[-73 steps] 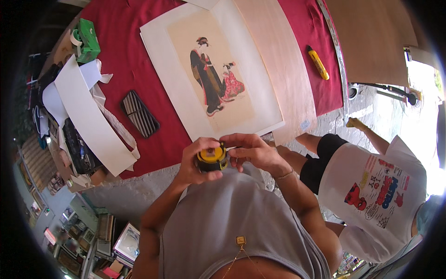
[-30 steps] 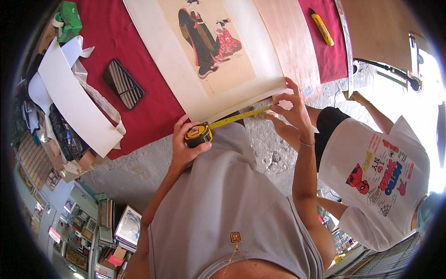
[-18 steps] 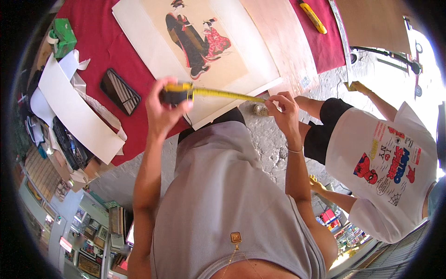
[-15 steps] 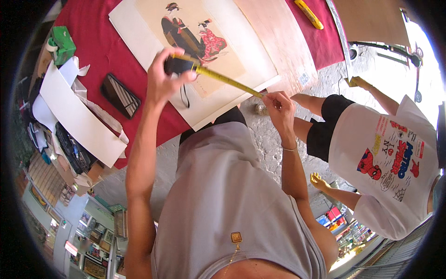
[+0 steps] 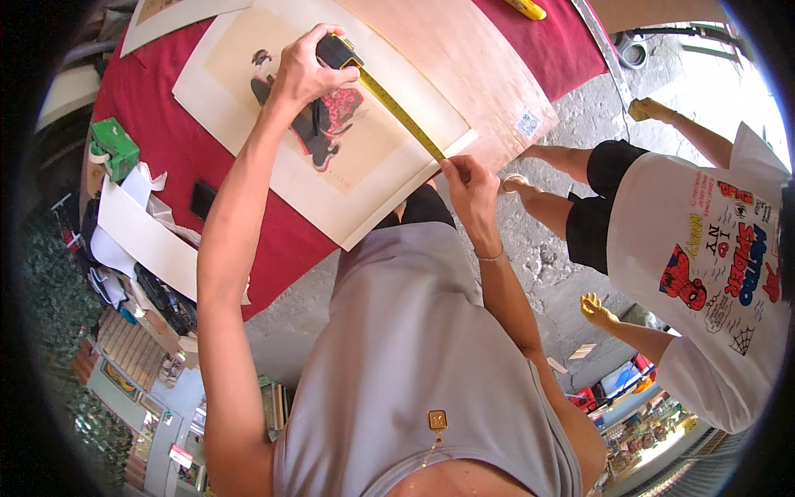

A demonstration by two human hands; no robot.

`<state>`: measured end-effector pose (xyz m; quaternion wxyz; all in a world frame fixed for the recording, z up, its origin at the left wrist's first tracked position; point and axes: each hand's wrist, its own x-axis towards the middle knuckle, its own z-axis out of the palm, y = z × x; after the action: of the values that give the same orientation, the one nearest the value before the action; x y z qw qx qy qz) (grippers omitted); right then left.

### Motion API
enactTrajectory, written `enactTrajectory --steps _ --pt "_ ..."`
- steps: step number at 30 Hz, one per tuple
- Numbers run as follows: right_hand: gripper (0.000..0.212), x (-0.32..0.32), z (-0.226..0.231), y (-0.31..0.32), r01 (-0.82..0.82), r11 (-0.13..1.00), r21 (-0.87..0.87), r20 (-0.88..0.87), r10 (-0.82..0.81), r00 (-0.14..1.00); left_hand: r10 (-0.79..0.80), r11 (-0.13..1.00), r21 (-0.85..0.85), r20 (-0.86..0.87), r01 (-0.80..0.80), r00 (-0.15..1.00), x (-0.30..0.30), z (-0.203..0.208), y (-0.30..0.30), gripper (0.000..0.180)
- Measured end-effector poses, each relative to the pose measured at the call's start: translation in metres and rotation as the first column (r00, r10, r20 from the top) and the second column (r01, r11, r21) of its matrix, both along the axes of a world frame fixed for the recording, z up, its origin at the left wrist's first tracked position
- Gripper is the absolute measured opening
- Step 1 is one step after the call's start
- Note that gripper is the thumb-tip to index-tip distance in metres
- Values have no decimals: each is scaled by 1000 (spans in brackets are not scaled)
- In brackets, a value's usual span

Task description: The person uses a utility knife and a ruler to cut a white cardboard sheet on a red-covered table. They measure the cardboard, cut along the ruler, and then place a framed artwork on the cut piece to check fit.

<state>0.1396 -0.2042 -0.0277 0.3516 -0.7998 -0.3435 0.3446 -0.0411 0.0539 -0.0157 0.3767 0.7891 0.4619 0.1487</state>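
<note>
A black and yellow tape measure [image 5: 335,51] is in my left hand [image 5: 302,73], its fingers wrapped round the case. The yellow blade [image 5: 402,114] runs out toward me over the right part of a mounted print [image 5: 377,189]. My right hand [image 5: 474,192] pinches the blade's end at the print's near right edge. The print shows robed figures [image 5: 335,116] inside a wide cream border; my left hand and forearm hide part of them. Beneath its right side lies a pale wooden board [image 5: 489,70].
Red cloth [image 5: 277,277] covers the table. A phone [image 5: 203,199], a green tape dispenser [image 5: 114,149] and white card strips [image 5: 149,240] lie at left. A yellow cutter [image 5: 526,8] lies at far right. Another person in a white T-shirt [image 5: 704,248] stands at right.
My left hand has moved up and slightly right with the tape case, and the blade now slants more steeply. My right hand has shifted slightly left. The view has turned, showing another sheet at top left.
</note>
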Motion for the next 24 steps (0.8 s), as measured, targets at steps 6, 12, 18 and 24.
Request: enactTrajectory --steps 6,12,18,24 --pt "16 3 13 0 -6 1000 -5 -149 5 989 42 998 31 211 -50 977 5 3 -16 55" --pt "15 -32 58 -4 -76 995 72 -364 97 926 71 996 -83 412 -40 909 -20 28 -107 56" --pt "27 -51 32 -20 206 978 45 -530 -151 835 229 953 -273 372 -130 900 -140 39 -34 49" --pt "54 -74 13 -33 385 921 -58 -534 -355 767 216 950 -227 -11 -212 976 -201 31 128 85"
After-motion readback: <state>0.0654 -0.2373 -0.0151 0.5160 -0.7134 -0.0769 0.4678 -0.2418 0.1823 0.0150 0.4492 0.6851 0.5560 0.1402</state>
